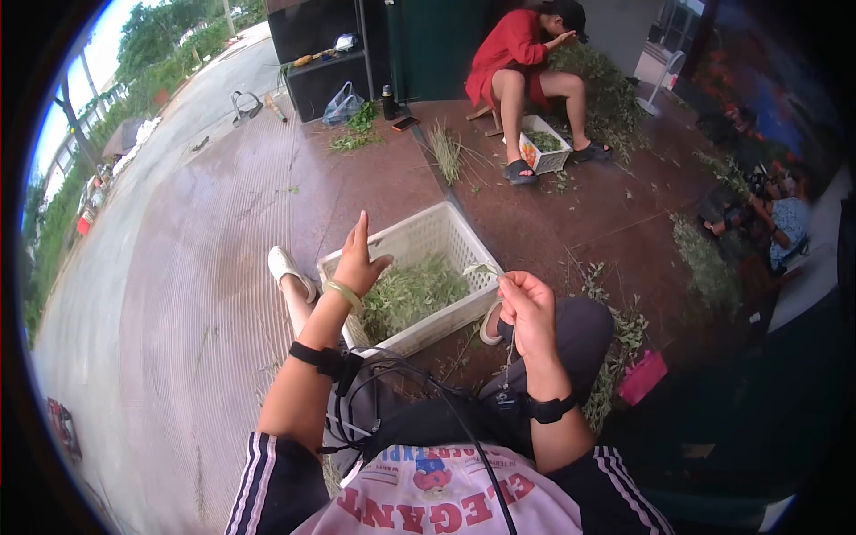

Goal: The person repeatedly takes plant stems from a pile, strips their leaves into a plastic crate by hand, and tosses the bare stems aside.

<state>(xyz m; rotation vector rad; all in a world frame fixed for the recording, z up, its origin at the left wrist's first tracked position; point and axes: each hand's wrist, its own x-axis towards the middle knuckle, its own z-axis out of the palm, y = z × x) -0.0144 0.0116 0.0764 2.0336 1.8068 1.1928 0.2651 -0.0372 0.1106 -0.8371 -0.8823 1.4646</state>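
Note:
My left hand [359, 263] is held above the left side of a white plastic basket [464, 234], its fingers stretched out and nothing in them. Cut green leaves [415, 299] fill the bottom of that basket, which stands between my feet. Over its right edge, my right hand [528, 308] pinches a leafy sprig [481, 267] between thumb and fingers. The sprig's leaves point left toward the basket, and a thin stem seems to hang below the hand.
Leafy branches [624, 343] lie right of my knee near a pink object [643, 377]. Across from me, a person in red [499, 53] sits by a smaller white basket [553, 160]. Bare stems [443, 153] and a black bottle [388, 102] are farther back. Black cables [428, 379] cross my lap.

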